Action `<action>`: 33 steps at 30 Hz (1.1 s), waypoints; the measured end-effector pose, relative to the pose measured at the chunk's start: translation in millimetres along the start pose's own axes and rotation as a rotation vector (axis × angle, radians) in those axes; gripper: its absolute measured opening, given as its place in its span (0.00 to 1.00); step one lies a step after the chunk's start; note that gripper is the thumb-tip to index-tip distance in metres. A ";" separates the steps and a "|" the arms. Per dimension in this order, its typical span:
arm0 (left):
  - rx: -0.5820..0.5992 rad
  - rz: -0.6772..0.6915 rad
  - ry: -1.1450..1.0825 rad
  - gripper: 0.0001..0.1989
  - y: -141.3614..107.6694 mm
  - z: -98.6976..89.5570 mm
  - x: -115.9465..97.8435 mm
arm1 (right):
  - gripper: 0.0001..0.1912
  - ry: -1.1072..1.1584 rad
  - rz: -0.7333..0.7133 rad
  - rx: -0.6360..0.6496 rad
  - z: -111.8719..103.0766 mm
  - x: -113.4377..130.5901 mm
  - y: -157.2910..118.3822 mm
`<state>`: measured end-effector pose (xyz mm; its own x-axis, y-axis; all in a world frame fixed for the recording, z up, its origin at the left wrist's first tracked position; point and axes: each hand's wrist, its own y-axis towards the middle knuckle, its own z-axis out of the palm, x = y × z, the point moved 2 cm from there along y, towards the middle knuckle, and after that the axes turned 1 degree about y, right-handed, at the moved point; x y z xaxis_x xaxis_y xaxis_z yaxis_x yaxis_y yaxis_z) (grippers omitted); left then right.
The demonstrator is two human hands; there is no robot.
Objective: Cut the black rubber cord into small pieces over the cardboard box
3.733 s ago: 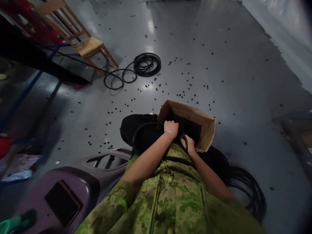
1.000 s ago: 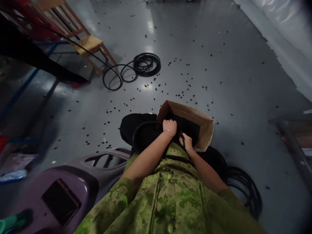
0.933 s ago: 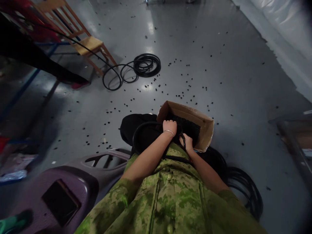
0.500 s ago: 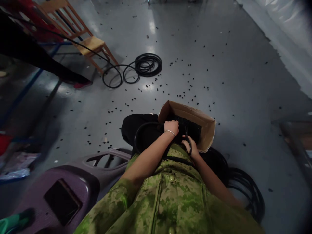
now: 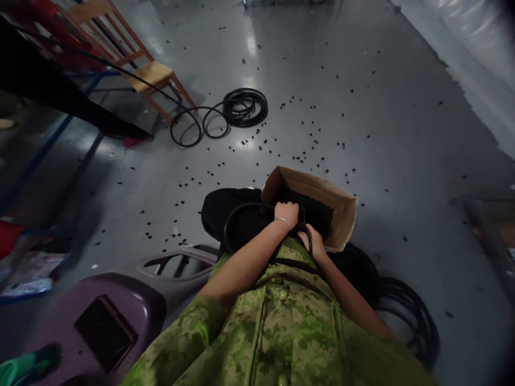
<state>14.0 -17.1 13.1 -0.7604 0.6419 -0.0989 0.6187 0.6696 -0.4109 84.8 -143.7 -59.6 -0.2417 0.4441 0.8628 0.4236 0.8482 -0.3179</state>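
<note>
Because the black hose (image 5: pixel 251 204) bows in a springy loop across the lap, the left hand (image 5: pixel 287 214) is wrapped round it in a tight fist, probably to stop that curve from straightening. The right hand (image 5: pixel 314 242) curls close beside it on the looped handle of a dark tool (image 5: pixel 309 241) (scissors, by their look; I cannot tell how far the blades are parted). Both hands work over the near side of the cardboard box (image 5: pixel 344 217), set snug against the lap, seemingly so that its small black pieces (image 5: pixel 319 208) lie right beneath the fingers.
</note>
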 end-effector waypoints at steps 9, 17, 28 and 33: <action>0.018 0.032 -0.004 0.13 -0.6 -1.6 -2.2 | 0.15 -0.031 -0.040 -0.033 2.2 -4.7 2.7; 0.053 0.017 -0.046 0.13 2.8 -3.1 1.4 | 0.15 -0.160 -0.030 -0.056 4.4 -16.5 7.4; 0.040 -0.026 -0.023 0.14 10.5 5.7 7.0 | 0.17 -0.216 -0.129 -0.072 10.9 -24.4 15.8; -0.011 -0.037 0.017 0.14 7.8 3.9 8.9 | 0.18 -0.192 -0.132 -0.084 12.9 -26.1 18.6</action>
<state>11.3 -7.7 5.4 -0.7791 0.6231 -0.0681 0.5926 0.6967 -0.4044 87.7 -135.8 -93.1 -0.4580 0.3843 0.8016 0.4461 0.8793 -0.1666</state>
